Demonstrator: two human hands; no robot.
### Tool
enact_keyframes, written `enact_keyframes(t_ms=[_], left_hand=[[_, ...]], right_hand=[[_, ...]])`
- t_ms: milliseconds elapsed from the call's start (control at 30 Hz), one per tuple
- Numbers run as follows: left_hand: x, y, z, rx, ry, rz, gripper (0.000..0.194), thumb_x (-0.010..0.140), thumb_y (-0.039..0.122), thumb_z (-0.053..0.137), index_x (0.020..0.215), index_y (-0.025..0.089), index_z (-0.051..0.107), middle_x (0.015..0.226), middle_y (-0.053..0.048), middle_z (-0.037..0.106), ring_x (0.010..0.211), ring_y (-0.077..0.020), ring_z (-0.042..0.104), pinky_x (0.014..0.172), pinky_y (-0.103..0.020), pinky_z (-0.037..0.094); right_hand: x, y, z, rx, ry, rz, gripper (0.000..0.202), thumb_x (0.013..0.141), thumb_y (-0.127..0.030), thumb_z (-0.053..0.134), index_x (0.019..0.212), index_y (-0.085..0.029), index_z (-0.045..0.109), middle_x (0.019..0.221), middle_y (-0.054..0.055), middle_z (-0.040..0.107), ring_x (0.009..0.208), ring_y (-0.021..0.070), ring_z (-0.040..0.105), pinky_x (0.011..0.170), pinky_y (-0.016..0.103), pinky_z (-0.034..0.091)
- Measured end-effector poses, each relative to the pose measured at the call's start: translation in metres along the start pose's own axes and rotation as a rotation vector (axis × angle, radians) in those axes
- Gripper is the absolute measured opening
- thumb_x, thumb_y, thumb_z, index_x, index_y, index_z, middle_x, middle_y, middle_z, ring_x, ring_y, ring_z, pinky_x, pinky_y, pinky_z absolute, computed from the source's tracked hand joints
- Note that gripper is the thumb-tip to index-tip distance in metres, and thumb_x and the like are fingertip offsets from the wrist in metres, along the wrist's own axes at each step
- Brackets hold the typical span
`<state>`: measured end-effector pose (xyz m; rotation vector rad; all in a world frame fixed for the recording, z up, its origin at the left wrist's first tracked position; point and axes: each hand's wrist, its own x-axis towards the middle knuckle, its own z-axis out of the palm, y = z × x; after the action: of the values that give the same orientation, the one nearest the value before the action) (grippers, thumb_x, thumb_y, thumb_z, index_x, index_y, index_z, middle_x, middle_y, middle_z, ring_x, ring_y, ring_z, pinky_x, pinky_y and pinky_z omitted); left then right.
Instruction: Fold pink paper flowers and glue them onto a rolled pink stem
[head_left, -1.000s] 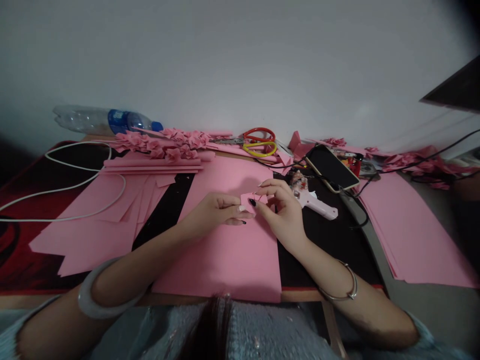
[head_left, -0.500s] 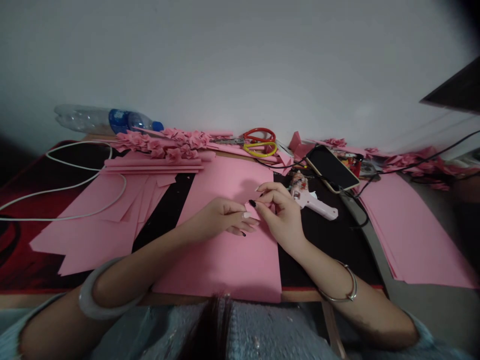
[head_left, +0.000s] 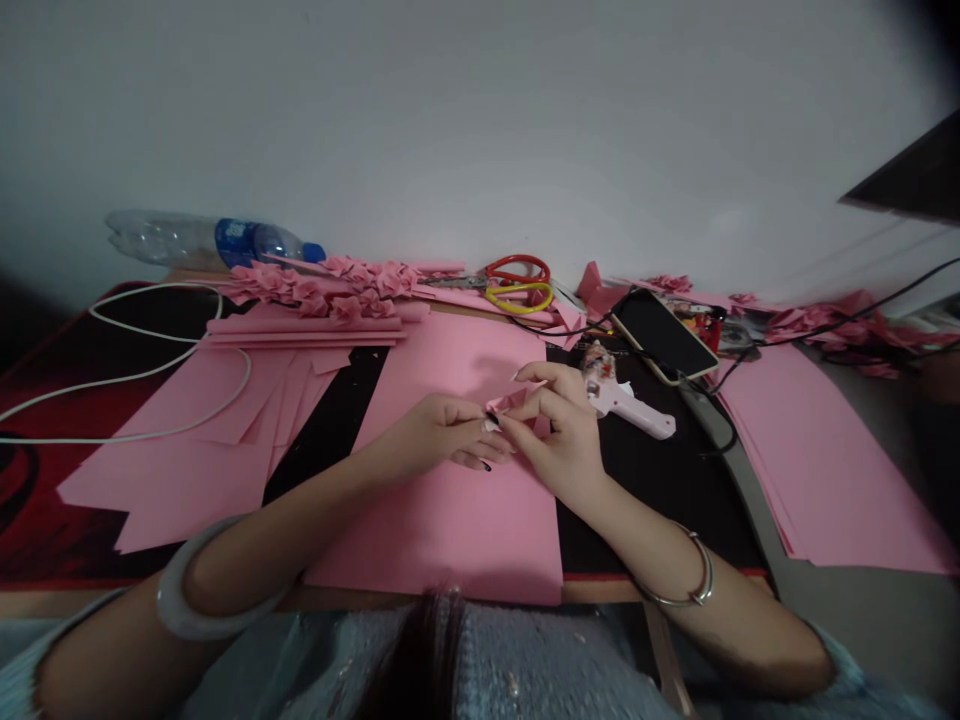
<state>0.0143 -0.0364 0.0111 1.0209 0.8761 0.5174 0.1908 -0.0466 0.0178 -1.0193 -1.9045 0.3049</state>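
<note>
Between my fingertips is a small folded piece of pink paper [head_left: 510, 401], partly hidden by the fingers. My left hand [head_left: 442, 437] pinches its near left edge with thumb and forefinger, the other fingers stretched out below. My right hand [head_left: 559, 425] grips the same piece from the right, its thumb close against the left thumb. Both hands are above a large pink paper sheet [head_left: 442, 540] lying on the black and red mat [head_left: 637, 500]. Just right of my right hand lies a pale pink glue gun [head_left: 634, 408].
Behind are pink paper flowers [head_left: 330, 290], rolled pink paper [head_left: 307, 332], scissors with red and yellow handles [head_left: 520, 296], and a phone [head_left: 665, 338] with cables. Pink sheets lie left [head_left: 180, 440] and right [head_left: 832, 460]. A plastic bottle [head_left: 172, 238] rests by the wall; a white cord [head_left: 112, 438] crosses the left.
My right thumb has moved slightly down and left, meeting the left thumb. The paper piece now looks more folded and raised between the fingers. The surrounding things stay put.
</note>
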Motion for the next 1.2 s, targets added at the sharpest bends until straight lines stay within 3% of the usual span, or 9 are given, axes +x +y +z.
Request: enact_keyframes(t_ms=[367,500,833,967,1067,1133,1200], left_hand=[[0.001,0.002,-0.001,-0.255,-0.015,-0.060,0.025,0.073,0.035,0.065,0.078,0.011,0.070,0.081,-0.014,0.075,0.078,-0.0239,0.071,0.074,-0.034,0.053],[-0.001,0.003,0.001,-0.203,0.044,-0.043,0.034,0.078,0.044,0.062,0.084,0.011,0.070,0.081,-0.013,0.075,0.077,-0.0222,0.071,0.073,-0.033,0.053],[-0.001,0.003,0.001,-0.158,0.081,-0.029,0.026,0.078,0.038,0.064,0.086,0.014,0.070,0.079,-0.010,0.075,0.077,-0.0190,0.071,0.076,-0.032,0.054],[-0.001,0.002,0.002,-0.119,0.089,-0.001,0.024,0.082,0.035,0.061,0.087,0.013,0.068,0.086,-0.010,0.075,0.082,-0.0185,0.071,0.076,-0.029,0.054],[-0.002,0.000,0.001,-0.103,0.099,0.031,0.023,0.084,0.035,0.059,0.089,0.014,0.066,0.091,-0.010,0.074,0.085,-0.0174,0.070,0.074,-0.027,0.054],[-0.001,0.000,0.002,-0.085,0.115,0.052,0.022,0.085,0.034,0.057,0.089,0.014,0.066,0.092,-0.009,0.074,0.085,-0.0170,0.070,0.073,-0.026,0.054],[-0.001,0.000,0.002,-0.049,0.130,0.073,0.021,0.084,0.032,0.057,0.087,0.013,0.066,0.090,-0.009,0.074,0.084,-0.0172,0.070,0.074,-0.027,0.054]], right_hand=[[-0.001,0.003,0.002,0.042,-0.045,0.026,0.013,0.078,-0.018,0.066,0.066,-0.021,0.061,0.100,0.006,0.059,0.098,0.0224,0.054,0.084,0.042,0.042],[0.000,0.002,0.002,0.071,-0.075,0.050,0.012,0.076,-0.016,0.067,0.066,-0.022,0.062,0.099,0.005,0.059,0.099,0.0224,0.055,0.086,0.042,0.042],[0.003,0.003,-0.001,0.127,-0.084,0.060,0.008,0.077,-0.016,0.066,0.073,-0.022,0.061,0.104,0.006,0.055,0.101,0.0223,0.054,0.088,0.042,0.042],[0.002,0.006,0.001,0.222,0.013,0.174,0.015,0.079,-0.020,0.063,0.090,-0.023,0.054,0.111,0.008,0.050,0.106,0.0209,0.051,0.077,0.033,0.047],[0.002,0.009,0.004,0.366,0.066,0.324,0.028,0.079,-0.025,0.063,0.100,-0.025,0.044,0.111,0.007,0.049,0.090,0.0161,0.055,0.062,0.027,0.047],[0.002,0.011,0.006,0.467,0.026,0.414,0.033,0.078,-0.027,0.064,0.102,-0.025,0.041,0.099,0.004,0.052,0.073,0.0125,0.054,0.058,0.025,0.046],[0.001,0.014,0.007,0.516,-0.094,0.498,0.029,0.079,-0.030,0.064,0.098,-0.023,0.043,0.083,0.000,0.054,0.063,0.0110,0.052,0.054,0.024,0.044]])
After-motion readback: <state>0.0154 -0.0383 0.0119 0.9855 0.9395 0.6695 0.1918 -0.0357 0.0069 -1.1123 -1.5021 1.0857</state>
